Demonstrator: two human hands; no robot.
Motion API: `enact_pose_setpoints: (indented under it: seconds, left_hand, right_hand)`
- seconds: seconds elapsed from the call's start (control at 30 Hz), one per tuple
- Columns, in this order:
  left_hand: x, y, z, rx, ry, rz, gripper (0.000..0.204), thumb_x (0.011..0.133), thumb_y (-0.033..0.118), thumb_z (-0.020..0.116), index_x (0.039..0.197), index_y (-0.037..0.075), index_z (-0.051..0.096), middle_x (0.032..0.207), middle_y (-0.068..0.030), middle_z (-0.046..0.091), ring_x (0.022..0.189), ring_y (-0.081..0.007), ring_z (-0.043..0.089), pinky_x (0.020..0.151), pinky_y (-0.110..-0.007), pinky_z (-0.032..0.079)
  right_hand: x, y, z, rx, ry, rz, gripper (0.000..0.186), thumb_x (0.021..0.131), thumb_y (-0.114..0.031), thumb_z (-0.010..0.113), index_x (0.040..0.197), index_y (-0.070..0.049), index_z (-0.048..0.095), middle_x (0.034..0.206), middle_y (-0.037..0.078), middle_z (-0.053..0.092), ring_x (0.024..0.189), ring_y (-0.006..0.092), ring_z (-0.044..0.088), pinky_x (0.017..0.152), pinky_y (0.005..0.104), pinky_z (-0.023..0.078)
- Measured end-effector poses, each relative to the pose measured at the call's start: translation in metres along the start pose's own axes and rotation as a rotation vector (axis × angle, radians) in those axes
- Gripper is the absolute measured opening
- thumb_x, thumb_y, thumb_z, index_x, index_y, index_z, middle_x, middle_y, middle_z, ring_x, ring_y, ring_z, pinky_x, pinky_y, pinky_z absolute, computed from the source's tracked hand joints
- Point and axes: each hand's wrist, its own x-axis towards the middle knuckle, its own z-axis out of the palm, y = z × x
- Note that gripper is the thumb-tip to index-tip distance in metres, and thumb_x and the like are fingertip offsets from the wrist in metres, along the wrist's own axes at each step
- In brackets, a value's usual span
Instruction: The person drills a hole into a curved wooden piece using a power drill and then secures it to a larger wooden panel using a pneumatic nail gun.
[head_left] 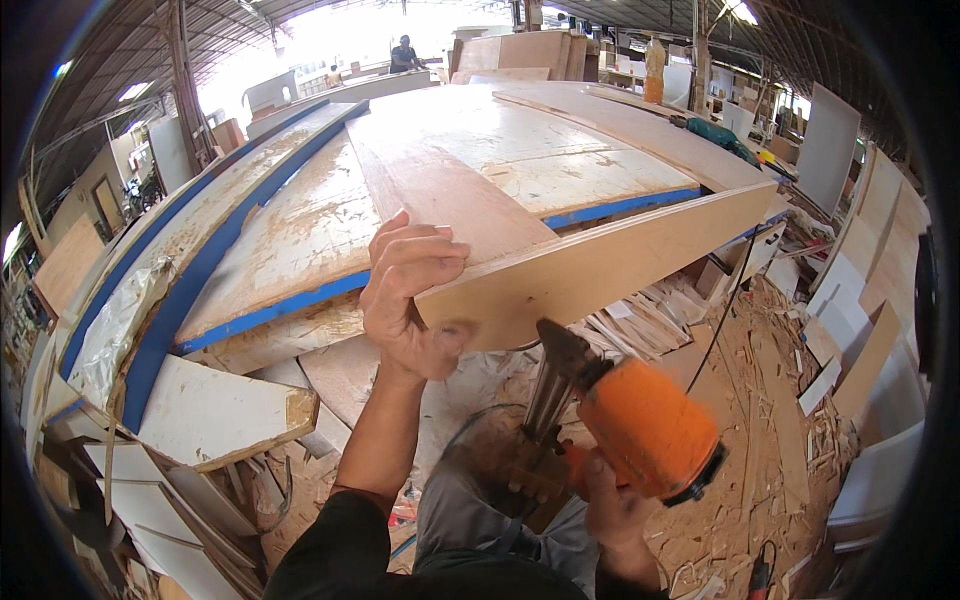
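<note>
My left hand [410, 300] grips the near left end of a plywood strip [610, 265], thumb on its front face and fingers curled over behind. The strip stands on edge, against the end of a flat wooden board [445, 195] on the worktable. In my right hand [615, 510] is an orange nail gun [650, 425], held by its handle. Its dark nose touches or nearly touches the lower part of the strip's front face; I cannot tell which. The gun's metal magazine [548, 400] slants down toward my lap.
The worktable [560, 150] has a worn white top with blue edges. A green power tool [720, 138] and an orange-tinted bottle [654, 70] stand toward its far right. Offcuts [760, 400] litter the floor; panels [850, 270] lean at right. Another person [403, 55] is far off.
</note>
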Motion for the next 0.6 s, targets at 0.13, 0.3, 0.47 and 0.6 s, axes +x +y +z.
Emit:
enact_pose_setpoints:
  seconds: [0.13,0.3,0.47,0.6]
  left_hand:
    - [0.0,0.004,0.01,-0.037,0.057,-0.025,0.059,0.097,0.063,0.053,0.09,0.005,0.064,0.094,-0.0146,0.072,0.088,-0.0303,0.065,0.09,-0.047,0.049]
    - [0.004,0.008,0.008,-0.043,0.028,-0.055,0.057,0.1,0.052,0.048,0.085,-0.001,0.062,0.09,-0.0177,0.07,0.088,-0.0305,0.063,0.08,-0.042,0.05]
    - [0.006,0.008,0.012,-0.077,0.074,-0.075,0.054,0.098,0.05,0.055,0.082,-0.001,0.065,0.085,-0.0156,0.071,0.083,-0.0291,0.063,0.079,-0.04,0.048]
    - [0.007,0.008,0.014,-0.117,0.112,-0.061,0.049,0.096,0.046,0.058,0.081,0.0,0.067,0.084,-0.015,0.072,0.082,-0.0287,0.064,0.079,-0.039,0.047]
  right_hand:
    - [-0.026,0.029,-0.002,-0.568,-0.088,-0.299,0.02,0.097,-0.003,0.061,0.114,0.007,0.065,0.095,0.011,0.07,0.083,0.0185,0.067,0.073,0.0314,0.054]
    - [-0.002,0.007,0.018,0.106,-0.091,0.395,0.019,0.097,-0.005,0.063,0.114,0.004,0.066,0.099,0.012,0.072,0.085,0.02,0.069,0.076,0.0323,0.055]
    - [-0.002,0.047,0.023,-0.142,-0.168,0.056,0.015,0.096,-0.005,0.063,0.109,0.001,0.069,0.095,0.01,0.072,0.082,0.019,0.07,0.073,0.0336,0.055]
    - [-0.013,0.061,0.022,-0.392,-0.177,-0.267,0.016,0.094,-0.004,0.067,0.11,-0.001,0.07,0.096,0.011,0.072,0.085,0.0242,0.07,0.074,0.0364,0.055]
